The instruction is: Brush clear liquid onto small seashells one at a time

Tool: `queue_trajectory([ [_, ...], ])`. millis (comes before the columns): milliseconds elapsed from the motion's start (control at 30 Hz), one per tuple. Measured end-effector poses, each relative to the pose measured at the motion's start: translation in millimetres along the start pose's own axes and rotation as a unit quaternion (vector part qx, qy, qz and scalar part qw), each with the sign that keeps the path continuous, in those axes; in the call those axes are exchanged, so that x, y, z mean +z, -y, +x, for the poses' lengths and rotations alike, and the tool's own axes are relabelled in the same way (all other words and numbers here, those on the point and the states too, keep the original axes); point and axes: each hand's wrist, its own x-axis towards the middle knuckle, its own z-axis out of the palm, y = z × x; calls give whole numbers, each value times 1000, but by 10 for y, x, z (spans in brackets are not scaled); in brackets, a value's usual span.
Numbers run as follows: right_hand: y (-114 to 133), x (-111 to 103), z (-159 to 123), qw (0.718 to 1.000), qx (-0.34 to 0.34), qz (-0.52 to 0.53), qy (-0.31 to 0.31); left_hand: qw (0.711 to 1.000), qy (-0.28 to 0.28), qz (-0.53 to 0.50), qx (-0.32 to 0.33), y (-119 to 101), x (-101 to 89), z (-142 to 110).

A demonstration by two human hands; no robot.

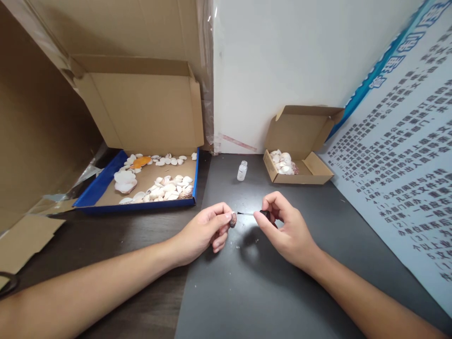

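Note:
My left hand (206, 229) pinches a small brown seashell (233, 221) between thumb and fingertips. In my right hand (291, 230) is a small brush (245, 214) with a dark cap for a handle, held level between thumb and fingers. The dark brush tip points left at the shell, very close to it; whether they touch I cannot tell. Behind both hands a small clear bottle (242, 171) with whitish contents stands upright, its neck uncapped. My fingers hide part of the shell and most of the dark cap.
A blue-edged cardboard box (136, 205) with its lid up holds several pale shells (165, 188) on the left. At back right, a smaller open cardboard box (303, 179) holds white shells (282, 161). Cardboard flaps (26, 242) lie far left; a printed sheet (395, 155) slopes along the right.

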Motion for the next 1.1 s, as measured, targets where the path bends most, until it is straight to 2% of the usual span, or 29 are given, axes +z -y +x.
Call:
queue_trajectory([
  [133, 10, -1, -2, 998, -14, 55, 1, 1000, 0, -4, 0, -8, 11, -3],
  [300, 16, 0, 0, 1000, -5, 0, -8, 1000, -1, -3, -2, -1, 11, -10],
  [433, 18, -2, 3, 999, -18, 42, -5, 1000, 1, -8, -2, -4, 5, -1],
  [567, 15, 3, -3, 1000, -14, 1, 5, 1000, -1, -7, 1, -12, 12, 2],
  [700, 9, 4, -10, 999, -20, 32, 3, 1000, -1, -7, -3, -17, 16, -6],
  [833, 15, 5, -8, 1000, -16, 7, -1, 1000, 1, -3, -3, -13, 11, -12],
  [967, 13, 2, -9, 999, -21, 49, -3, 1000, 0, -8, -3, -3, 5, -9],
  [1100, 7, -1, -14, 1000, -9, 8, 10, 1000, 0, -3, -2, -9, 6, -4],
])
